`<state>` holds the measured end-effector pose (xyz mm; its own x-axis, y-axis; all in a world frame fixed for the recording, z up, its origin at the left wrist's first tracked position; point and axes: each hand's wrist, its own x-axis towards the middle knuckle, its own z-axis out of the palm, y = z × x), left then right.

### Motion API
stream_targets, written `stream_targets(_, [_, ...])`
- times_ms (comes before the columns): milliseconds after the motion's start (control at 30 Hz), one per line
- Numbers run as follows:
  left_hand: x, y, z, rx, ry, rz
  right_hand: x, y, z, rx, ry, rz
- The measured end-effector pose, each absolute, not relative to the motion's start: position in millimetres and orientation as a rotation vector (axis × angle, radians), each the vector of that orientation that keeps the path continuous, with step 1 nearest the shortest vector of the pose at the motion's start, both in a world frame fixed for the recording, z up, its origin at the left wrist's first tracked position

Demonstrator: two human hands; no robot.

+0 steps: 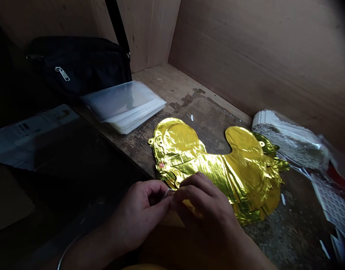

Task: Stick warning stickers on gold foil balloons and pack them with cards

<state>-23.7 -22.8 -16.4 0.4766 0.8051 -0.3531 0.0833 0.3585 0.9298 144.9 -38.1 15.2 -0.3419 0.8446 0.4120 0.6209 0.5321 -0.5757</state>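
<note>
My left hand (144, 213) and my right hand (206, 206) meet at the fingertips near the table's front edge. Both are closed in a pinch, with a small pale piece (169, 193) showing between them; its kind is not clear. Just beyond my fingers lie flat gold foil balloons (211, 165), stacked with their curved outlines slightly offset. A small reddish mark (161, 165) shows at their left side. Some yellow material shows under my right hand, mostly hidden by the fingers.
Clear plastic sleeves (127, 101) are stacked at the table's left edge, before a black bag (82, 67). At right lie a plastic-wrapped bundle of white sticks (290, 138) and white patterned sheets (332, 202). Small white scraps (192, 117) dot the worn wooden table (208, 112). Wooden panels (245, 48) stand behind.
</note>
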Motion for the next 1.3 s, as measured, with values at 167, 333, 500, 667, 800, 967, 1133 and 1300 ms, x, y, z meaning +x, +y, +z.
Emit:
stream_targets(167, [-25.5,-22.6,-16.6,1.107,0.990,0.557,150.4,-40.3,25.9,-1.469,-2.030,0.397])
stream_targets(333, [-25.2,-24.5,-19.5,1.098,0.961,0.566,147.0,-42.9,26.0,-1.470,-2.083,0.370])
stream_targets(500, [-24.8,-23.7,-18.5,1.125,0.983,0.560,143.4,-43.7,26.2,-1.434,-2.045,0.356])
stream_targets(667, [-25.8,-23.3,-16.0,1.121,0.988,0.559,142.0,-45.1,20.0,-1.366,-2.058,0.234])
stream_targets(800, [-25.2,-22.6,-16.4,1.120,0.991,0.573,144.0,-47.0,11.6,-1.289,-2.110,0.040])
stream_targets(967, [-24.0,-22.7,-20.2,1.118,0.973,0.585,144.4,-46.1,11.9,-1.300,-2.216,0.004])
stream_targets(1133, [-24.4,-22.8,-22.3,1.103,0.971,0.598,139.9,-43.4,20.8,-1.304,-2.127,0.254])
stream_targets(1300, [-25.2,-22.5,-19.9,1.060,0.969,0.585,146.3,-42.9,26.2,-1.457,-2.026,0.398])
